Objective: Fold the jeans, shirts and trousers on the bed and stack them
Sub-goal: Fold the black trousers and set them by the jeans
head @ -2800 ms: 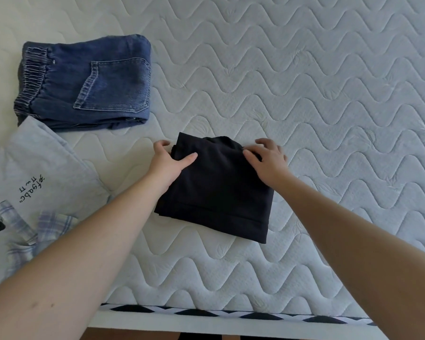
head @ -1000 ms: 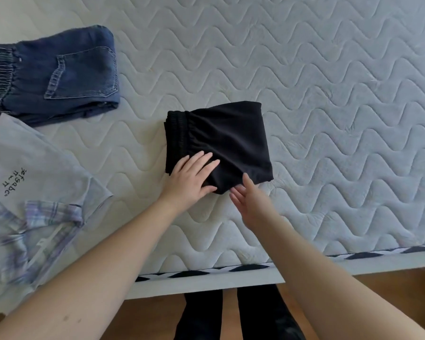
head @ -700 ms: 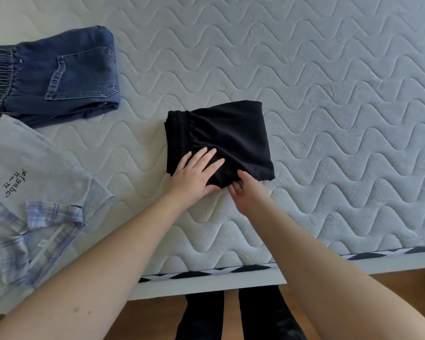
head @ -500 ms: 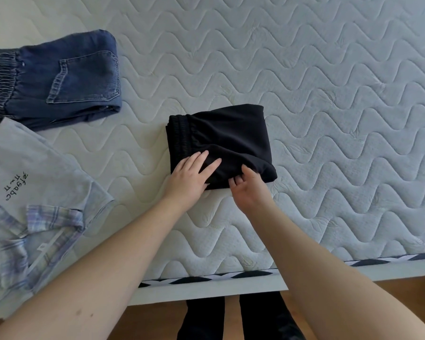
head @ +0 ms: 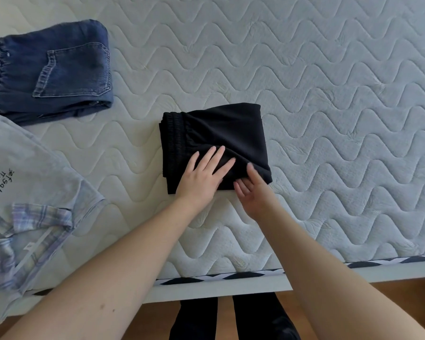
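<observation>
My left hand (head: 201, 177) lies flat, fingers straight, on the folded black trousers (head: 221, 133) mid-bed (head: 329, 94), my right hand (head: 253, 190) touches their near edge with loose, uncurled fingers, and folded jeans (head: 54, 72) and a grey shirt (head: 27, 187) lie to the left.

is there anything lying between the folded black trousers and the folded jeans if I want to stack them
Nothing visible: only bare mattress lies between the black trousers and the jeans. The grey shirt sits nearer, off that line.
</observation>
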### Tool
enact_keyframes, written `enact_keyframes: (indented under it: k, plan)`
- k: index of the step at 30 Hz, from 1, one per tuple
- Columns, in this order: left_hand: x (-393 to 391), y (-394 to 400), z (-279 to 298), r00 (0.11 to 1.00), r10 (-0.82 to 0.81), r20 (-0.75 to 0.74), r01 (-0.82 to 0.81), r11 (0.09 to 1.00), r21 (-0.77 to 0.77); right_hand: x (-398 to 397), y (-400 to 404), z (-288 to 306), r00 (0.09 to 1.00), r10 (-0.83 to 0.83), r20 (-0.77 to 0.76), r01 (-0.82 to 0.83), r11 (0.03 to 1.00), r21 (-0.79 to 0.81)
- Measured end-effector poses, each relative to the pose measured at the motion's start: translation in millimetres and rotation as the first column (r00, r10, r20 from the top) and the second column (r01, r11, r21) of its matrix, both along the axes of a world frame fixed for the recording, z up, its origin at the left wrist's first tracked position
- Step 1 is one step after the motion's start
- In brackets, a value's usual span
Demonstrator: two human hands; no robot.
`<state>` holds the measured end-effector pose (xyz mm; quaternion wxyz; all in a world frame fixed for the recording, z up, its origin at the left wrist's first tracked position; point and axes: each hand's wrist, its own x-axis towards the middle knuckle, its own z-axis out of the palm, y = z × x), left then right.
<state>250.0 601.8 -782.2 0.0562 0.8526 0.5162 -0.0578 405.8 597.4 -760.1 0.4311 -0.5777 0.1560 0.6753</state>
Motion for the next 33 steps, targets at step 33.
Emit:
enact_keyframes:
  k: [33]
  plan:
    - [-12,19,9,0.857,0.176,0.484,-0.166,0.984,-0.064,52,18,-21,0.27,0.589,0.762,-0.706,0.659,-0.26]
